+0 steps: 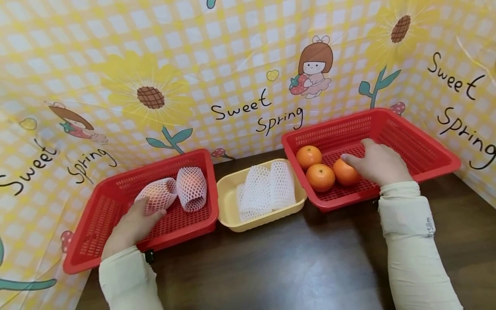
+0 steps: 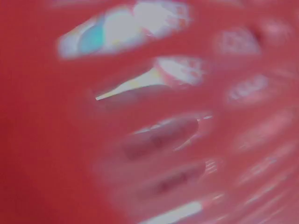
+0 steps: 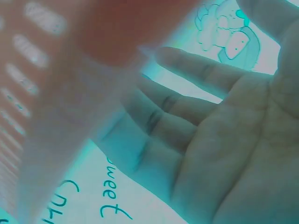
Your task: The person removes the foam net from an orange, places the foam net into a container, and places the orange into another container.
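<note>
Resting nr hands [image 1: 129,226] [image 1: 381,163], orange [image 1: 345,174] R, netted fruit [image 1: 159,192] L

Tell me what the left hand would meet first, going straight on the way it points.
Most likely the left-hand net-wrapped fruit in the left red basket: it lies directly ahead of the left hand. Whether they already touch, I can't tell.

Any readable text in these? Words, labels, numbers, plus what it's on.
"Sweet Spring": patterned backdrop, left side, head view.
"Sweet Spring": same backdrop, middle.
"Sweet Spring": same backdrop, right side.
"weet": backdrop, right wrist view, start hidden; writing beside it cut off.
Right sleeve: small dark lettering, too blurred to read surely.
Left wrist view: none readable.
</note>
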The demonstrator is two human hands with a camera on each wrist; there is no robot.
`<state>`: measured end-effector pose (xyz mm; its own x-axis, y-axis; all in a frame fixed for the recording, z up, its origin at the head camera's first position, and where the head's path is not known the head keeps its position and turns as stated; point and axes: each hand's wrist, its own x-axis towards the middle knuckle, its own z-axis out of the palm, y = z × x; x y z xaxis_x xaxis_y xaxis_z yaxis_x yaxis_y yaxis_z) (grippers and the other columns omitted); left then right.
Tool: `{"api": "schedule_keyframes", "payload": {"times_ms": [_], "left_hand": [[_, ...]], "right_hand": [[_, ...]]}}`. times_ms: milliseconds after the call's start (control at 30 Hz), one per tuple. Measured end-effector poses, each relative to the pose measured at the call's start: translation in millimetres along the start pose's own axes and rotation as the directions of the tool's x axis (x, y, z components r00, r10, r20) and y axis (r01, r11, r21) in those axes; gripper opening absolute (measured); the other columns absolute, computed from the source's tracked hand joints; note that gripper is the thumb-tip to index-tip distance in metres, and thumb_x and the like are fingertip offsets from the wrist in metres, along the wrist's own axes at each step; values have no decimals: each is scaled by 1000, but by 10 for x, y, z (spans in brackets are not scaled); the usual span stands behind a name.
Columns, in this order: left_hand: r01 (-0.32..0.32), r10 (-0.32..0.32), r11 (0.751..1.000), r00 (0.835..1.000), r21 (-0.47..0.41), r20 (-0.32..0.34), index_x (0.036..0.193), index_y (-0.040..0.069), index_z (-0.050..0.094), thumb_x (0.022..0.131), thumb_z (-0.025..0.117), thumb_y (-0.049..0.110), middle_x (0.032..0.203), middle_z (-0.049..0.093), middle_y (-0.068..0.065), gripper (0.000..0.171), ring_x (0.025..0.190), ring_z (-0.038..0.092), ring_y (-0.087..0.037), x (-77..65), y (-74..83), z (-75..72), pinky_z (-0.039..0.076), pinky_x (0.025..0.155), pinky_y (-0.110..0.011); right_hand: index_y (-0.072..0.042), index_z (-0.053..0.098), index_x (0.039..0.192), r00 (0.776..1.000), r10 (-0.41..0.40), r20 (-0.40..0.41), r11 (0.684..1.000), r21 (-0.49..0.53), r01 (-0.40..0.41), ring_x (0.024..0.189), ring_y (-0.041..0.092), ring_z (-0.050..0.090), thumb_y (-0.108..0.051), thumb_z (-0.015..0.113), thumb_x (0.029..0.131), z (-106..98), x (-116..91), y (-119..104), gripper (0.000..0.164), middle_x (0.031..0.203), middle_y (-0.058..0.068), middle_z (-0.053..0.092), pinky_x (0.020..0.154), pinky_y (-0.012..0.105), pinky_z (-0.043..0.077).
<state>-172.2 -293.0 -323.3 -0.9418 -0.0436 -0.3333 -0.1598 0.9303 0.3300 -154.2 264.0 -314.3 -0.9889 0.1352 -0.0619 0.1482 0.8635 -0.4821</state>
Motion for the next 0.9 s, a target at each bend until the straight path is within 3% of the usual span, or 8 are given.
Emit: {"api": "schedule_keyframes", "payload": {"times_ms": [100, 233, 333, 433, 533, 633, 767, 900], "left_hand": [[10, -9, 999, 1000, -33, 13, 157, -6, -2, 98, 58, 49, 156, 7, -41, 100, 139, 14, -63, 116, -39, 84, 18, 105, -75], [51, -52, 999, 997, -19, -62, 158, -2, -5, 96, 60, 47, 151, 7, -46, 102, 135, 14, -68, 202, -10, 172, 17, 103, -79], [44, -46, 999, 984, -16, -171, 156, -5, 12, 97, 60, 42, 142, 16, -49, 90, 129, 18, -67, 211, -5, 218, 20, 98, -78], [4, -10, 1000, 967, -24, -256, 139, -6, 37, 96, 62, 35, 138, 25, -44, 64, 127, 22, -61, 211, -11, 251, 23, 95, -75], [-30, 20, 999, 962, -36, -271, 123, -5, 45, 95, 66, 29, 131, 37, -35, 49, 120, 35, -54, 230, -6, 269, 27, 94, -71], [-34, 22, 999, 963, -40, -268, 131, -9, 41, 93, 70, 28, 124, 42, -33, 61, 111, 43, -51, 242, 2, 277, 31, 93, -70], [16, -22, 1000, 962, -24, -272, 148, -15, 22, 88, 76, 32, 133, 30, -43, 93, 121, 33, -60, 241, 17, 278, 29, 98, -73], [47, -46, 999, 976, 3, -213, 145, -16, 22, 82, 80, 42, 131, 26, -44, 104, 121, 26, -60, 228, 41, 264, 28, 97, -73]], "right_hand": [[12, 32, 148, 1000, -11, -4, 1000, 2, 11, 122, 58, 44, -56, 54, 97, -17, -31, -13, 87, 138, 41, 42, 100, 70, 34], [11, 33, 148, 1000, -27, -13, 1000, 4, 27, 122, 58, 43, -55, 54, 98, -25, -48, -29, 85, 137, 41, 43, 100, 70, 34], [10, 32, 148, 999, -33, -13, 999, 5, 34, 122, 58, 43, -55, 54, 98, -27, -44, -52, 85, 137, 41, 43, 101, 70, 33], [10, 32, 148, 999, -34, -7, 999, 6, 34, 123, 58, 42, -55, 54, 98, -33, -45, -77, 85, 138, 41, 42, 102, 70, 32], [10, 32, 149, 999, -35, -6, 999, 9, 35, 124, 57, 41, -55, 53, 98, -38, -51, -88, 85, 139, 41, 42, 102, 70, 32], [10, 32, 149, 999, -40, -7, 999, 13, 40, 125, 57, 41, -56, 54, 98, -46, -61, -100, 86, 139, 41, 42, 103, 70, 31], [9, 33, 149, 999, -49, -20, 999, 11, 49, 124, 58, 41, -55, 54, 98, -66, -80, -114, 85, 139, 40, 42, 102, 70, 31], [9, 33, 149, 998, -48, -32, 999, 10, 49, 123, 58, 42, -55, 54, 98, -95, -110, -127, 84, 139, 40, 42, 101, 70, 32]]}}
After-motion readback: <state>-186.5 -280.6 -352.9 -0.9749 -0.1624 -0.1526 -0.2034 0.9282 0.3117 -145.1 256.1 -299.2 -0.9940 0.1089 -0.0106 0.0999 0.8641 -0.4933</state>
